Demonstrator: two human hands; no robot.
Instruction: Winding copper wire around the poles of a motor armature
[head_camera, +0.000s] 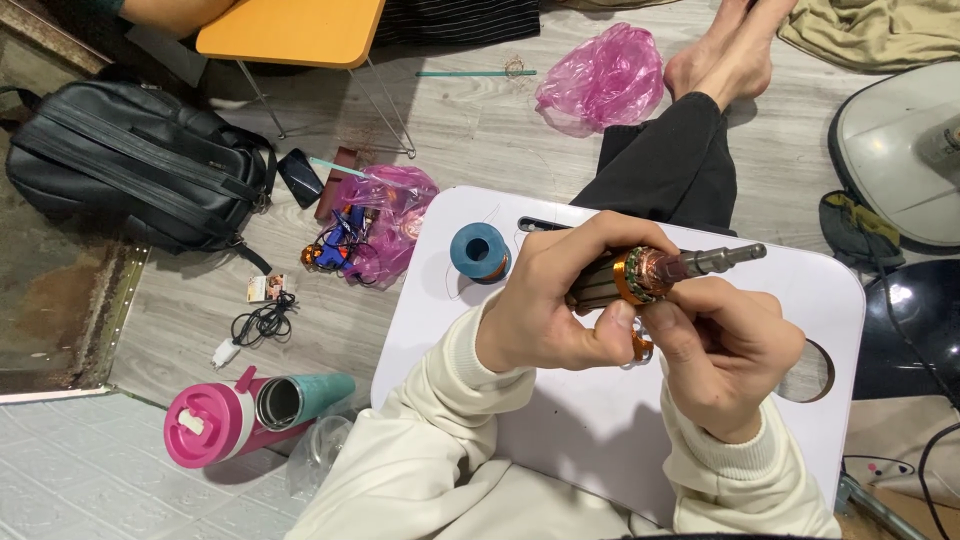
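Your left hand (545, 300) is wrapped tight around the dark ribbed body of a motor rotor (640, 275), and your right hand (725, 355) pinches it from below. Both hold it just above the smooth white lap table (600, 420) with round corners. The rotor is long and thin, with a shiny copper and orange band. Its grey metal shaft points right. A blue spool (479, 250) sits on the table, left of the rotor. Under it all is grey wood floor (480, 130).
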